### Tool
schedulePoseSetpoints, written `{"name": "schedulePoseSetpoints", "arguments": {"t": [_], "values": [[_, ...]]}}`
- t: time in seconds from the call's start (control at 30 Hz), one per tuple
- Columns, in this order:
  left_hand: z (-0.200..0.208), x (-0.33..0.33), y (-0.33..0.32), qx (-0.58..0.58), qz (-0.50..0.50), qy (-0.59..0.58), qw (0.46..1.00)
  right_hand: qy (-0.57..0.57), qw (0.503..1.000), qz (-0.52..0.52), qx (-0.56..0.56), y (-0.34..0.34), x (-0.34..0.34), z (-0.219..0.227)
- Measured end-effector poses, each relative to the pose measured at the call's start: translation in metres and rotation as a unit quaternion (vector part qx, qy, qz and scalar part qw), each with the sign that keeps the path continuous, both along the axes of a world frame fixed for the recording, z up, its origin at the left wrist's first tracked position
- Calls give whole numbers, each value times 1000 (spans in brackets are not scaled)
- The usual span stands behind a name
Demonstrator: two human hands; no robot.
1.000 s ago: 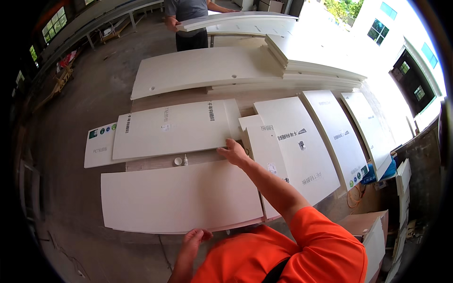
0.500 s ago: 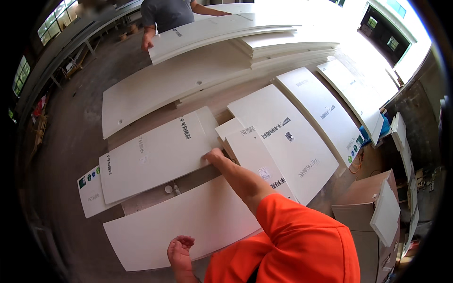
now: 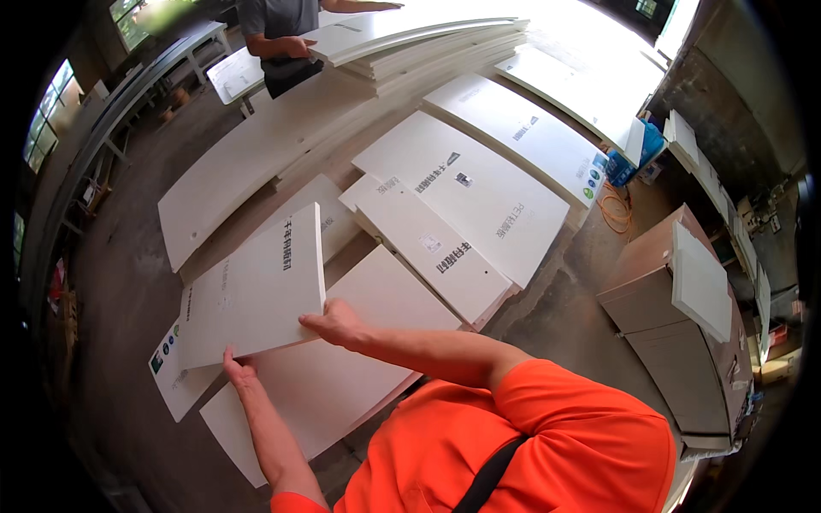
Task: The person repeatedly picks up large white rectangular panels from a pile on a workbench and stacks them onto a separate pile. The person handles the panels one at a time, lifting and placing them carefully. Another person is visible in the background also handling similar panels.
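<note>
Right hand point(image 3: 333, 326) grips the near right corner of a tilted white panel point(image 3: 255, 286), left hand point(image 3: 241, 370) its near edge; long axis runs leftward.

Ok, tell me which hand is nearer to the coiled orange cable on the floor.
Right. The right hand holds the near right corner of a printed white rectangular panel, left of the cable; the left hand holds that panel's near edge, farther left.
</note>
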State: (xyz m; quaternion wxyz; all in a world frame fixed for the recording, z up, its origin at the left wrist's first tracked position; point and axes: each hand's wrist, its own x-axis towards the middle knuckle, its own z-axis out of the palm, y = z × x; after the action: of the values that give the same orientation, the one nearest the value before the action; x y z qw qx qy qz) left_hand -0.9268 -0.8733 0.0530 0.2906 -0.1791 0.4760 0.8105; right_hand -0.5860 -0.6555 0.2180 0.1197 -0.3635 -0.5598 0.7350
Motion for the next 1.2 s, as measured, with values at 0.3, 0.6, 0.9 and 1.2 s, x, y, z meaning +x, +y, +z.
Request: {"name": "schedulePoseSetpoints", "arguments": {"t": [0.3,0.6,0.9,1.2], "values": [[67,149,-33,126,-69,166,976,114,989,-12,92,-13,206,-9],[94,284,39,117,-307,200,923,32,944,-318,-80,-37,365,-31],[119,500,129,258,-417,-37,871,14,854,-512,-94,-47,589,-34],[108,653,286,237,-522,-125,810,17,765,-639,-84,-12,728,-51]]}}
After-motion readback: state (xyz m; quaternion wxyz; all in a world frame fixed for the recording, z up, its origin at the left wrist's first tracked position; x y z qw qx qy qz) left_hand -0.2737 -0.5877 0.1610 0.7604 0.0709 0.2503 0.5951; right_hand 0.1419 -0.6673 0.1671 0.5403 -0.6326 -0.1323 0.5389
